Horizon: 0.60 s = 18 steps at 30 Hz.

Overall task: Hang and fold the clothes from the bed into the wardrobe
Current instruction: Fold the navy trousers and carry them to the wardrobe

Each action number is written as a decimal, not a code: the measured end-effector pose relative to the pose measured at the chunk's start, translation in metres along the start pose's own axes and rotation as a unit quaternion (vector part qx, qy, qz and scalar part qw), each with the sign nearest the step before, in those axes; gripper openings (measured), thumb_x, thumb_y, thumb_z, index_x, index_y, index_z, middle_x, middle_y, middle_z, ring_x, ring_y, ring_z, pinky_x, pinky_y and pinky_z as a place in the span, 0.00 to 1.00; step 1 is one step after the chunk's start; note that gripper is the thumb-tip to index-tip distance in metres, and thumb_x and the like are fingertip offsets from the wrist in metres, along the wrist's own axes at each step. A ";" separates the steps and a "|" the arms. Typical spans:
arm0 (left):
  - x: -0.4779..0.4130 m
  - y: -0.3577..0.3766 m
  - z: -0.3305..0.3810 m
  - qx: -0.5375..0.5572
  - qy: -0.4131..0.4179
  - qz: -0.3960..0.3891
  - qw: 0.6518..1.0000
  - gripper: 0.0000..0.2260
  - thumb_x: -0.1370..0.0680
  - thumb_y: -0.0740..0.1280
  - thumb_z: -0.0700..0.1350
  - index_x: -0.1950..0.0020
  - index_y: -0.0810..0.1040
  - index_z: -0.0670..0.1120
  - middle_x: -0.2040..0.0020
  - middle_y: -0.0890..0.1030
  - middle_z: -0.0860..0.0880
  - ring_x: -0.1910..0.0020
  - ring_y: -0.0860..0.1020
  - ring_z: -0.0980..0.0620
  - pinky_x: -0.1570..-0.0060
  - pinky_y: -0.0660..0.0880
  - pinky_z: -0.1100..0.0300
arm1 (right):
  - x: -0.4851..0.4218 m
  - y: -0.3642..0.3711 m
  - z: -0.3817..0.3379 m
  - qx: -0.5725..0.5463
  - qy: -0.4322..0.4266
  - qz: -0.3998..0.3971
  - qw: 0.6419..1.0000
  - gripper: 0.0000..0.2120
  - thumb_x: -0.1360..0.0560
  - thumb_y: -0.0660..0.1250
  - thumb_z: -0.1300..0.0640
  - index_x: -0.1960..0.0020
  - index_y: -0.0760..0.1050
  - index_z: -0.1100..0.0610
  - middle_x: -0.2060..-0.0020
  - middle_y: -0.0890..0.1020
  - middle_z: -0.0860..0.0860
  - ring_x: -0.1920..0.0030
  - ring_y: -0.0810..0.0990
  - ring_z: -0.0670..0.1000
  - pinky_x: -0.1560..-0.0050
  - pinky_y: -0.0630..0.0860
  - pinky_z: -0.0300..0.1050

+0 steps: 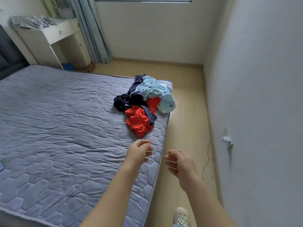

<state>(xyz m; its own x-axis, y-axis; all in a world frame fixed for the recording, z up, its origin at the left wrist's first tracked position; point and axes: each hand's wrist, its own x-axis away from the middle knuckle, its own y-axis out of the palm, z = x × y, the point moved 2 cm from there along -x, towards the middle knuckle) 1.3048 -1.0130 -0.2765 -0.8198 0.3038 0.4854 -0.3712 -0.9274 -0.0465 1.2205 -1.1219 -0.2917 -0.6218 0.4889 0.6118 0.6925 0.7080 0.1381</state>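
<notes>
- Left hand [139, 151] and right hand [179, 163]: grip loose, fingers half curled, empty.
- Clothes pile [144, 102]: heaped near bed [65, 128] corner, beyond both hands.
- Step in hand: reach; next, probably lifting one piece clear.

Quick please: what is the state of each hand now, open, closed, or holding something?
Left hand: open, fingers loosely curled, holding nothing.
Right hand: open, fingers loosely curled, holding nothing.
</notes>
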 end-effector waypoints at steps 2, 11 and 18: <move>-0.022 0.031 0.017 0.004 -0.005 0.001 1.000 0.05 0.22 0.60 0.39 0.55 0.75 0.46 0.63 0.78 0.49 0.65 0.75 0.55 0.65 0.68 0.63 | -0.027 -0.017 -0.029 0.015 0.003 -0.001 1.000 0.08 0.23 0.60 0.63 0.60 0.74 0.57 0.69 0.78 0.52 0.69 0.74 0.49 0.67 0.67 0.39; -0.125 0.100 0.067 0.012 -0.032 0.036 0.999 0.07 0.21 0.61 0.40 0.56 0.76 0.48 0.62 0.79 0.50 0.64 0.76 0.55 0.62 0.70 0.61 | -0.144 -0.035 -0.112 0.028 0.048 -0.019 0.998 0.08 0.23 0.60 0.63 0.60 0.74 0.57 0.70 0.78 0.52 0.70 0.74 0.50 0.66 0.68 0.39; -0.255 0.112 0.113 0.035 -0.031 0.060 0.997 0.07 0.21 0.60 0.39 0.56 0.75 0.48 0.63 0.78 0.50 0.65 0.76 0.54 0.65 0.69 0.62 | -0.259 -0.004 -0.179 0.077 0.048 -0.029 0.995 0.07 0.24 0.61 0.62 0.60 0.74 0.56 0.72 0.79 0.50 0.72 0.74 0.49 0.67 0.65 0.39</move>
<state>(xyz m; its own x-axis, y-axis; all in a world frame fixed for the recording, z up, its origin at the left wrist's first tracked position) 1.5219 -1.2190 -0.3069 -0.8273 0.1788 0.5325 -0.2395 -0.9698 -0.0464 1.4440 -1.3425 -0.3110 -0.6168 0.3984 0.6788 0.5869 0.8075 0.0593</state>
